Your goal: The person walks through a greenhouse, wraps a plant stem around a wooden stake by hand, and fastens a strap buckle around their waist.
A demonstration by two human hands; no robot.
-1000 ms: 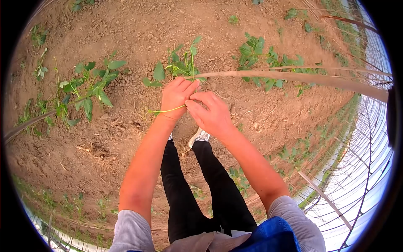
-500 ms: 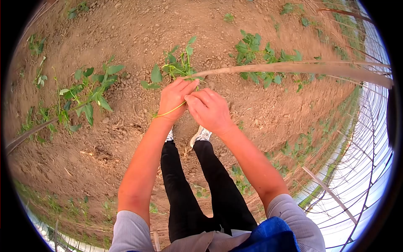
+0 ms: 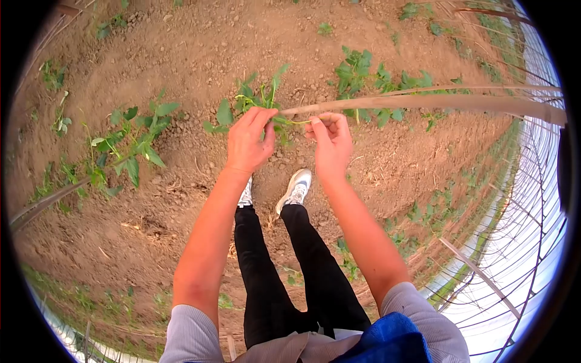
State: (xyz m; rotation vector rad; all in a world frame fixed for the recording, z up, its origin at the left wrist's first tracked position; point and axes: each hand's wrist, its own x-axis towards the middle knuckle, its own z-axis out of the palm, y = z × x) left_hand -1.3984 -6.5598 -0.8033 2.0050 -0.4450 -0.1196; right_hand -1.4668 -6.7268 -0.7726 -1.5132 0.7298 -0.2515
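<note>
My left hand [image 3: 249, 140] is closed at a leafy green plant [image 3: 260, 97], its fingertips pressed against the stems beside the thin end of a pale brown pole [image 3: 423, 101]. Exactly what lies under those fingers is partly hidden. To its right, my right hand [image 3: 331, 142] pinches a thin yellow-green strand [image 3: 293, 122] between thumb and fingers. The strand stretches from the plant by my left hand to my right fingertips, just under the pole. Its kind, vine shoot or tie, I cannot make out.
More leafy plants grow at left [image 3: 136, 136] and at upper right [image 3: 357, 72]. Another length of pole [image 3: 54, 196] crosses the left side. My shoes [image 3: 296, 187] stand on dry, crumbly soil [image 3: 181, 54]. A framed, pale sheet wall [image 3: 514, 242] curves along the right.
My hands were together at the plant, with the strand across my left wrist. Now my right hand has moved right, drawing the strand out, while my left stays at the plant.
</note>
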